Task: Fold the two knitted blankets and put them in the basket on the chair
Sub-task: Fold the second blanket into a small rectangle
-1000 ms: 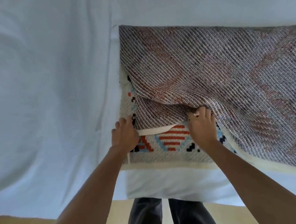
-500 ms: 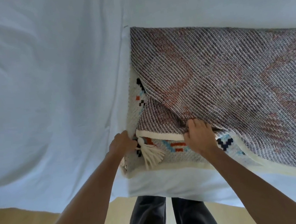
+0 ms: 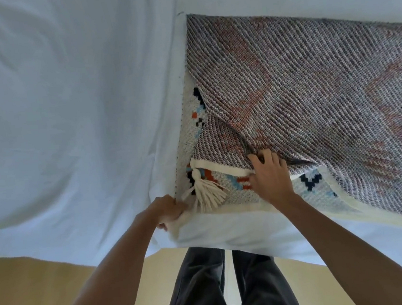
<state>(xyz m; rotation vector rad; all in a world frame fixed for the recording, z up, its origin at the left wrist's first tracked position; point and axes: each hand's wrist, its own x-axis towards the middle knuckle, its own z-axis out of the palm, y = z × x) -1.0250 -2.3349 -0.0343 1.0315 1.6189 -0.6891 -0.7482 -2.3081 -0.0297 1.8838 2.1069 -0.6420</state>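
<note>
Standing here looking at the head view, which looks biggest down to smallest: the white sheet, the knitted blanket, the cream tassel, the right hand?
1. white sheet
2. knitted blanket
3. right hand and cream tassel: about alike, so not ranked.

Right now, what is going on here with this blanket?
A person is folding a knitted blanket on a white sheet. The left grip holds its near corner, beside a cream tassel; the right grip pinches the turned-over cream edge. The blanket lies grey reverse side up, the fold unfinished.

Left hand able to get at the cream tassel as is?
Probably yes: tassel lies uncovered beside the left hand, nothing between; but that hand grips the blanket corner and must let go.
</note>
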